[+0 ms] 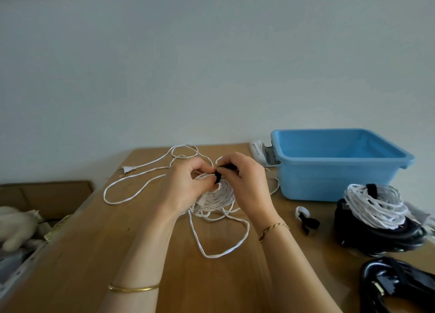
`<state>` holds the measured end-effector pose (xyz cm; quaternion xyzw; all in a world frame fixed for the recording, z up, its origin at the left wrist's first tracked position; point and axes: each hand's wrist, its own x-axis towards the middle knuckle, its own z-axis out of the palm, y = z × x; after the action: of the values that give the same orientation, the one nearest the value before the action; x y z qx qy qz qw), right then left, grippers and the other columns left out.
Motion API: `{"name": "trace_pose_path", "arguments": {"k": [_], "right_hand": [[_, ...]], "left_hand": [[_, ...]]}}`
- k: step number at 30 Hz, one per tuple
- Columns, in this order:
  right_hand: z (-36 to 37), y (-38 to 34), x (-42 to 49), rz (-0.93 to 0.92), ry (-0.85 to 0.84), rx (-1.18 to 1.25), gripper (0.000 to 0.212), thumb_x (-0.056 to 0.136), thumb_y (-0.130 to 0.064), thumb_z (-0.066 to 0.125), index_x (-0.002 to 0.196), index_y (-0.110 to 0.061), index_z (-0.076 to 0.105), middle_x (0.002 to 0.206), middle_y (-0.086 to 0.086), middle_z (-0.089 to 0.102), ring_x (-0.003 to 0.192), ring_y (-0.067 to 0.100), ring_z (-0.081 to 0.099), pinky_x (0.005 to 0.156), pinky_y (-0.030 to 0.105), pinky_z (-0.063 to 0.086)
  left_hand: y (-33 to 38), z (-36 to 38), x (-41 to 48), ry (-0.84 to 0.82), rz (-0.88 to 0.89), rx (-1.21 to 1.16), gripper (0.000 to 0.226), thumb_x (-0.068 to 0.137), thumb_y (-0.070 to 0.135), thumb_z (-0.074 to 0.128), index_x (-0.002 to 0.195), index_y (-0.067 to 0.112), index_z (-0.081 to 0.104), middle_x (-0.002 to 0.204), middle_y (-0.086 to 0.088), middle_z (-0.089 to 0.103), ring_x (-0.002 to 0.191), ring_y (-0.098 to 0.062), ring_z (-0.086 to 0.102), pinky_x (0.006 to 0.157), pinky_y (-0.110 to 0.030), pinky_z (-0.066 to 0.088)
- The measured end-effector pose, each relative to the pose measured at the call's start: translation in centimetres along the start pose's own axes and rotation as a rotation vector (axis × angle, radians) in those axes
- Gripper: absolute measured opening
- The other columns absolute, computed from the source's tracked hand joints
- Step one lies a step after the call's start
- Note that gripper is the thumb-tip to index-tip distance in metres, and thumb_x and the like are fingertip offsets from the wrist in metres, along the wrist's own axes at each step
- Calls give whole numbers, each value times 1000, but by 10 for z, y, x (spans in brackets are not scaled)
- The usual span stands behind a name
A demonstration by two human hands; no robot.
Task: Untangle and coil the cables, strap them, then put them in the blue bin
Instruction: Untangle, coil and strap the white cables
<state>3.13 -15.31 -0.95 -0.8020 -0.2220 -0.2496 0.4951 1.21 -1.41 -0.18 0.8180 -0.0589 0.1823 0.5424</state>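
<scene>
A white flat cable [215, 198] lies partly coiled in the middle of the wooden table [98, 254]. Loose loops trail toward me and to the left, ending in a white plug [128, 169]. My left hand [188, 183] grips the top of the coil. My right hand [242, 178] pinches a black strap [223, 170] that wraps over the coil's upper edge. The blue bin [334, 164] stands at the back right and looks empty inside.
A strapped white coil [374, 204] rests on a black cable bundle [376, 239] at the right. Another black cable [395, 289] lies at the lower right corner. A loose black and white strap [306, 218] lies near my right wrist. A cardboard box [47, 195] sits left of the table.
</scene>
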Motion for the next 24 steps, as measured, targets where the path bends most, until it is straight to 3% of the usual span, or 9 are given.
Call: {"name": "trace_pose_path", "arguments": {"k": [4, 8, 11, 14, 17, 24], "right_hand": [[-1, 1, 1, 93, -34, 79, 8, 84, -5, 64, 85, -12, 65, 75, -13, 61, 80, 8, 60, 77, 34, 52], [-3, 0, 2, 109, -63, 94, 7, 84, -4, 62, 84, -11, 64, 75, -11, 61, 82, 15, 61, 78, 38, 52], [-4, 1, 4, 92, -87, 73, 8, 84, -5, 62, 84, -13, 63, 78, -8, 61, 85, 18, 60, 80, 41, 51], [-7, 3, 7, 76, -108, 32, 10, 84, -10, 63, 82, -19, 62, 80, -10, 62, 90, 21, 59, 81, 44, 50], [-11, 4, 8, 83, -151, 23, 13, 83, -9, 63, 80, -23, 63, 82, -7, 64, 90, 22, 59, 82, 47, 49], [-17, 7, 7, 143, -223, 47, 5, 81, -7, 64, 86, -7, 67, 84, 8, 66, 80, 22, 60, 77, 43, 51]], "left_hand": [[-1, 3, -2, 10, 40, 85, 23, 75, 7, 76, 71, 27, 66, 72, -3, 70, 74, -27, 69, 74, -48, 55], [-1, 4, -3, -1, 46, 100, 24, 75, 8, 76, 71, 27, 63, 73, 2, 70, 74, -20, 69, 76, -46, 55], [2, 2, -4, -39, 85, 76, 33, 77, 3, 73, 84, 32, 59, 80, 7, 69, 80, -13, 68, 82, -43, 55], [4, 2, -5, -70, 97, 32, 45, 78, -1, 70, 103, 33, 54, 87, -1, 68, 85, -18, 69, 85, -46, 54], [4, 2, -6, -107, 138, 57, 51, 80, -1, 69, 109, 36, 51, 91, -4, 68, 88, -19, 69, 87, -48, 53], [5, 3, -7, -176, 178, 152, 56, 81, 3, 67, 111, 46, 48, 90, 14, 68, 92, -7, 66, 91, -44, 51]]}}
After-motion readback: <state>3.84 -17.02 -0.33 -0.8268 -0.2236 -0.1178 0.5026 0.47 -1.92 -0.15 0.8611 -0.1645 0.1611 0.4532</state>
